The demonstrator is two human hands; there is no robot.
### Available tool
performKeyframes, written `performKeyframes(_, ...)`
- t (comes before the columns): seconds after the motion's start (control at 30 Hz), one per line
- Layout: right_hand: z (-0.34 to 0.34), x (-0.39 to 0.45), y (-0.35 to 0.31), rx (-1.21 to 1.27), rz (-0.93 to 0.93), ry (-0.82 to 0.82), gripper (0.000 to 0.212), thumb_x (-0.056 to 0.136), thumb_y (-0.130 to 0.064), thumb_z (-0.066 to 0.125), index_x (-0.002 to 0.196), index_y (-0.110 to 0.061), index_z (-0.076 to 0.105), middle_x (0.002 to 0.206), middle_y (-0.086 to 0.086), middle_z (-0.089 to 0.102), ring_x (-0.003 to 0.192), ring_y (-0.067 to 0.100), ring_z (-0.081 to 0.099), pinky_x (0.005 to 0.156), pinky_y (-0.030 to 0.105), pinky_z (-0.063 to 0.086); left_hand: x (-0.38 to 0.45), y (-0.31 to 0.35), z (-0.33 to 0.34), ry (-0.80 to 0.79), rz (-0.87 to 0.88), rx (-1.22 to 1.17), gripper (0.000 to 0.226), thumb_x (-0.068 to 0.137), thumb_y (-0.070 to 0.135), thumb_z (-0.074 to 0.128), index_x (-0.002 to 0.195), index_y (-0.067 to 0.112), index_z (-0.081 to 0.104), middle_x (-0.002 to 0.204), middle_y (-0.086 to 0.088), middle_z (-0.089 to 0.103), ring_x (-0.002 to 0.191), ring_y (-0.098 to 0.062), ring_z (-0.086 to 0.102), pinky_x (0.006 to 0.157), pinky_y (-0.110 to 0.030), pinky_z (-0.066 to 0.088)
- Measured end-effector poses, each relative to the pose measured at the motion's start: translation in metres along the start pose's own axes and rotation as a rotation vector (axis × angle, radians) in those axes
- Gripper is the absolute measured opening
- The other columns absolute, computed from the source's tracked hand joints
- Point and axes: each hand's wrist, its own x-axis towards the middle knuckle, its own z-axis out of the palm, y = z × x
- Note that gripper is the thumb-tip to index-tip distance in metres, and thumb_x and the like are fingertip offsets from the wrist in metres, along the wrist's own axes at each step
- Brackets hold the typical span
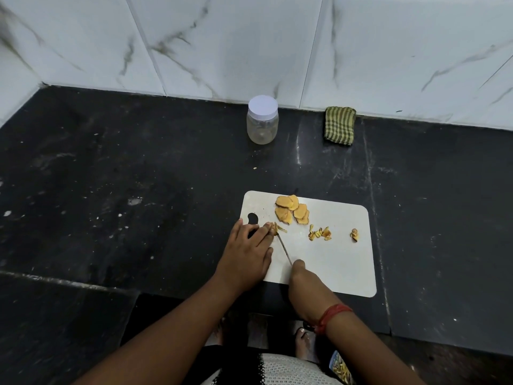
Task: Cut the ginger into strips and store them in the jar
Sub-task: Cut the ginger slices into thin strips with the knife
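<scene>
Pressing ginger (273, 228) under left hand (247, 257), knife (284, 250) beside

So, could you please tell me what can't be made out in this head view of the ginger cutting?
- Knife handle: hidden inside the right hand; only the thin blade shows.
- Ginger piece being cut: mostly covered by the left hand's fingertips.
- Clear plastic jar with white lid: too small to tell whether it holds anything.
- White cutting board: near-left corner hidden by the left hand.

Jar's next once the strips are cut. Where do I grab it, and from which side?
Grip the jar round its clear body just below the white lid, coming from the near side. It stands upright close to the wall, and the lid is still on.
</scene>
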Motion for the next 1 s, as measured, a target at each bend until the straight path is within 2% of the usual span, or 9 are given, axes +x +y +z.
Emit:
performKeyframes(0.1,-0.003,-0.008,0.007,0.007,0.002,0.029,0.038,0.091,0.002,0.037,0.128,-0.001,0.032,0.086,0.007,0.056,0.061,0.014,0.046,0.056,0.024,0.036,-0.001,0.000,0.000,0.000,-0.002,-0.010,0.047,0.102,0.036,0.041,0.140,0.015,0.059,0.145,-0.001,0.055,0.124,-0.022,0.052,0.120,-0.055,0.027)
performKeyframes(0.17,-0.005,-0.010,0.009,-0.005,-0.019,0.079,0.036,0.090,0.003,0.036,0.125,-0.001,0.034,0.075,0.002,0.048,0.054,0.009,0.039,0.046,0.020,0.027,-0.002,-0.001,0.000,0.005,0.002,-0.021,0.047,0.102,0.036,0.042,0.141,0.015,0.058,0.147,-0.001,0.054,0.126,-0.022,0.051,0.121,-0.054,0.026)
performKeyframes(0.27,-0.010,-0.006,0.004,0.006,-0.053,0.098,0.028,0.090,0.003,0.035,0.117,-0.001,0.037,0.068,-0.001,0.042,0.052,0.008,0.037,0.043,0.020,0.022,-0.004,-0.001,-0.001,0.006,0.001,-0.041,0.048,0.102,0.036,0.043,0.143,0.015,0.056,0.148,0.000,0.053,0.129,-0.021,0.050,0.122,-0.052,0.025)
performKeyframes(0.47,-0.017,0.011,-0.009,0.098,-0.062,0.088,0.013,0.095,-0.003,0.036,0.107,-0.005,0.039,0.074,0.004,0.049,0.055,0.012,0.042,0.045,0.020,0.027,-0.003,-0.002,-0.003,0.005,-0.002,-0.062,0.049,0.101,0.035,0.044,0.145,0.016,0.055,0.148,0.000,0.054,0.130,-0.021,0.050,0.122,-0.052,0.026)
performKeyframes(0.57,-0.017,0.015,-0.011,0.103,-0.048,0.065,0.012,0.095,-0.003,0.036,0.106,-0.005,0.039,0.072,0.002,0.048,0.055,0.010,0.041,0.045,0.020,0.026,-0.003,-0.002,-0.003,0.007,-0.002,-0.067,0.048,0.100,0.034,0.045,0.142,0.015,0.057,0.146,0.000,0.055,0.128,-0.022,0.051,0.120,-0.054,0.028)
performKeyframes(0.67,-0.017,0.017,-0.013,0.108,-0.035,0.042,0.013,0.095,-0.003,0.036,0.108,-0.004,0.040,0.081,0.008,0.055,0.055,0.009,0.041,0.045,0.020,0.027,-0.003,-0.002,-0.003,-0.001,-0.002,-0.068,0.047,0.100,0.035,0.044,0.140,0.016,0.059,0.146,0.000,0.055,0.128,-0.021,0.051,0.121,-0.054,0.027)
performKeyframes(0.83,-0.016,0.018,-0.012,0.102,-0.026,0.037,0.014,0.096,-0.004,0.037,0.109,-0.004,0.040,0.072,0.000,0.047,0.057,0.009,0.043,0.045,0.020,0.028,-0.002,-0.002,-0.003,-0.015,-0.010,-0.072,0.046,0.100,0.035,0.043,0.140,0.017,0.059,0.144,0.001,0.056,0.128,-0.020,0.050,0.121,-0.052,0.026)
performKeyframes(1.0,-0.015,0.022,-0.015,0.055,-0.021,0.019,0.026,0.095,-0.003,0.038,0.121,0.001,0.038,0.098,0.015,0.063,0.061,0.013,0.045,0.048,0.020,0.028,-0.002,-0.003,-0.002,-0.004,-0.005,-0.074,0.043,0.100,0.035,0.046,0.136,0.018,0.062,0.142,0.001,0.057,0.126,-0.020,0.050,0.120,-0.053,0.027)
